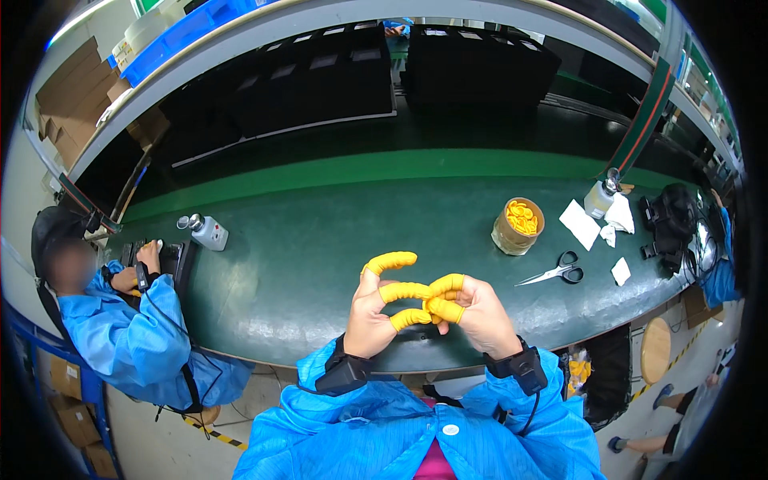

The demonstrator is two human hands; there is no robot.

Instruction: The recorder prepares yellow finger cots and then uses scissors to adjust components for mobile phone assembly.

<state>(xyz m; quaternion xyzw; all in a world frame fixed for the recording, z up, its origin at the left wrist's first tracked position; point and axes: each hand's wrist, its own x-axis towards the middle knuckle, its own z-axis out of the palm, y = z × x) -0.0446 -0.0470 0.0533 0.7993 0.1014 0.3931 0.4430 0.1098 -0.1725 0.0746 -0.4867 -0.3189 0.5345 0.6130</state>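
Evidently the step in hand is fitting or smoothing the thin, stretchy yellow finger cots [392, 262] on the person's own fingers, several of which already wear one. Over the middle of the near edge of the long green-topped bench [320, 240], the bare-palmed left hand [368, 324] holds its covered fingers spread, one crooked well apart, while two reach toward the right hand [486, 322]. That hand bends its covered fingertips in against them; where the tips meet, yellow overlaps yellow, so I cannot tell whether either hand pinches a loose cot or merely touches. More cots fill the round tan tub [510, 244], standing toward the bench's right end, with the black-handled metal scissors [560, 271] lying between it and the near edge. As a judgement, the next move calls for a light fingertip pinch and an even pull toward the finger's base, with the left fingers kept straight; too sharp a tug could tear or roll the thin sleeve.
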